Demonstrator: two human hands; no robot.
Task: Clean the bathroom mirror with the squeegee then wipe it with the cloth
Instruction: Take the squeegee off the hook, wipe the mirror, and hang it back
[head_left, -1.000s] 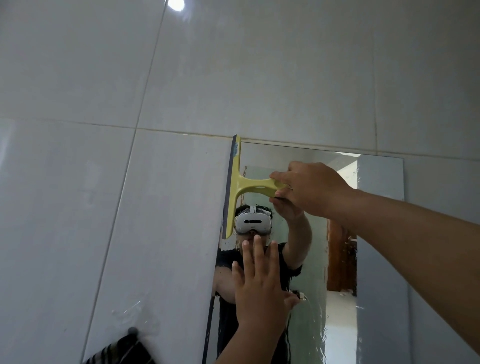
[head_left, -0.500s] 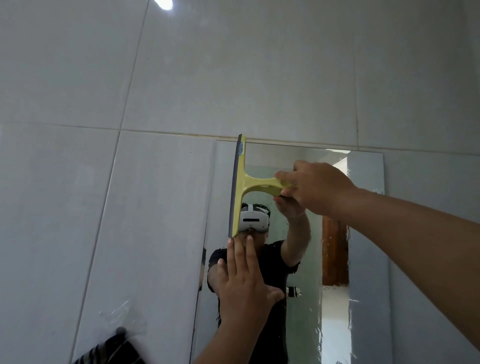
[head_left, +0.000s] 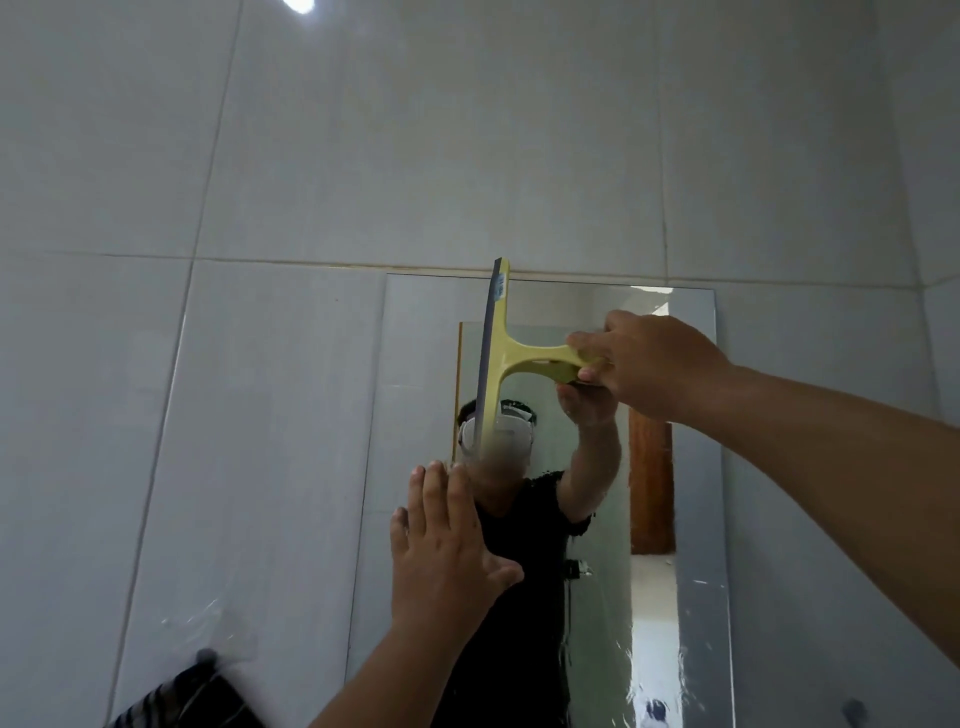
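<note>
Right hand (head_left: 654, 364) grips the yellow plastic squeegee (head_left: 501, 358), blade upright near the rectangular wall mirror's (head_left: 696, 519) top edge; left hand (head_left: 447, 551) flat, fingers straight. Lower glass looks wet; striped cloth (head_left: 187, 701) untouched.

squeegee (head_left: 498, 358) yellow, dark blade | cloth (head_left: 192, 699) black-white striped | tiles (head_left: 467, 145) pale grey

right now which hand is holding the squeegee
The right hand, up near the mirror's top, grips the yellow squeegee by its handle. The left hand is lower, fingers straight, holding nothing.
</note>
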